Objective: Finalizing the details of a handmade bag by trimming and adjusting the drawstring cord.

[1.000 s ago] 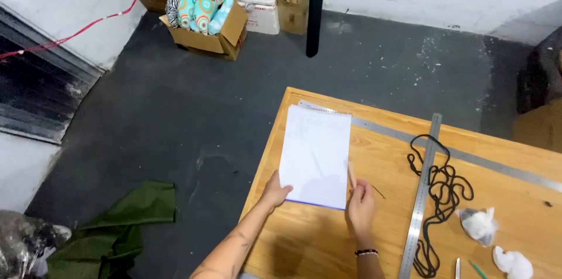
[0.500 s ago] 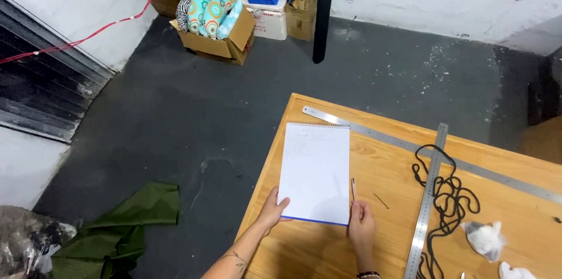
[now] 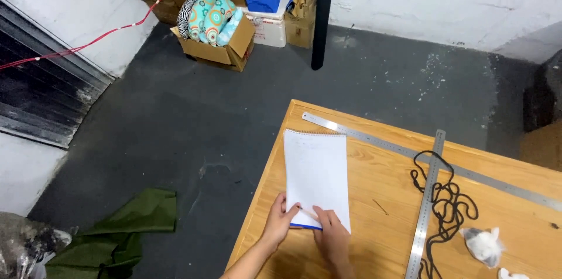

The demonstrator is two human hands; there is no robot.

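The white notepad (image 3: 317, 177) lies flat near the wooden surface's (image 3: 374, 244) left edge, light, thin and floppy, best gripped at its bottom edge, where the left hand (image 3: 280, 220) and right hand (image 3: 331, 235) press with loosely spread fingers.

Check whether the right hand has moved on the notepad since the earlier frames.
Yes. The right hand slid from the notepad's right edge onto its bottom, toward the left hand.
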